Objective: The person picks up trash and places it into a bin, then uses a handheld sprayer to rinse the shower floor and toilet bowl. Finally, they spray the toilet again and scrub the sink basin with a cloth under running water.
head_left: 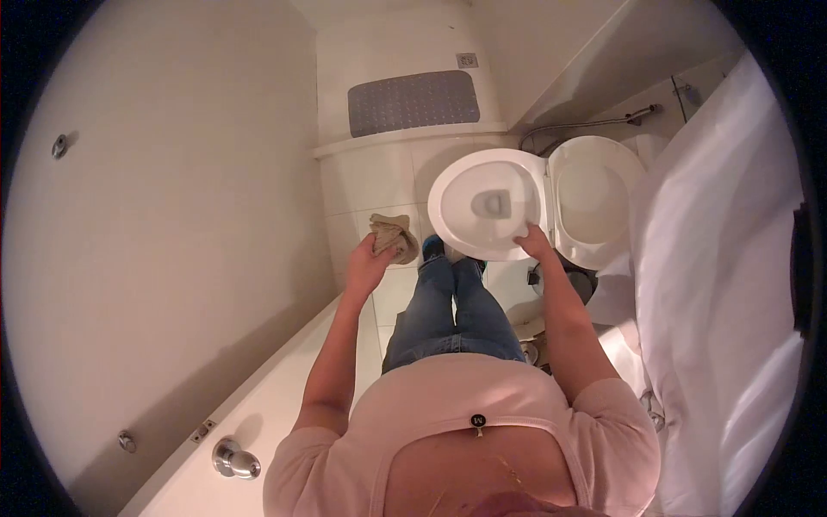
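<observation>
My left hand [369,265] is closed on a crumpled tan cloth [393,239], held over the tiled floor to the left of the toilet bowl. Over the near right edge of the white toilet seat [444,202] is my right hand [533,242], its fingers bent around the inner edge. How firmly they grip is hard to see. Inside the toilet bowl [474,202] a little water shows at the drain. The toilet lid [594,202] stands raised on the right.
Beyond the toilet lies a shower area with a grey mat [413,102] and a low ledge [409,138]. A hose [586,125] runs behind the toilet. A white curtain [724,258] hangs at right; a dark bin [575,283] stands below the lid. A door knob [237,461] is at lower left.
</observation>
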Action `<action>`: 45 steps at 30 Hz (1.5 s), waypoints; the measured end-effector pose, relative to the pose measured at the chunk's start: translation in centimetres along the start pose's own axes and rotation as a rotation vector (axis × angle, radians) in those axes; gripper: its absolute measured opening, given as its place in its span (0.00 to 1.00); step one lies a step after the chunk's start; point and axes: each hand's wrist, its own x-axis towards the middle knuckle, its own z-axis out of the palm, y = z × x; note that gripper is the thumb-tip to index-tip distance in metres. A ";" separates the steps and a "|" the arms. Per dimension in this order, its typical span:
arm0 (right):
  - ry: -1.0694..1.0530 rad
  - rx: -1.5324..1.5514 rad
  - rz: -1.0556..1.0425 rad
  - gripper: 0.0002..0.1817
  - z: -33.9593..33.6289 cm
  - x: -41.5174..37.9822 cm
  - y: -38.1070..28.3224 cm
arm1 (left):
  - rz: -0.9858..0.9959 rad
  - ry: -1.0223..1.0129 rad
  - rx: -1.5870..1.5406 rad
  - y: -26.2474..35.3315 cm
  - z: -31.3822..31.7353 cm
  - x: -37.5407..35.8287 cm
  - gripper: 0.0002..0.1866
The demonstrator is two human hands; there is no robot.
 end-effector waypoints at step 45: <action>0.069 0.181 0.293 0.37 -30.1 -22.0 -10.2 | 0.489 -0.785 0.092 16.5 10.8 -3.2 0.15</action>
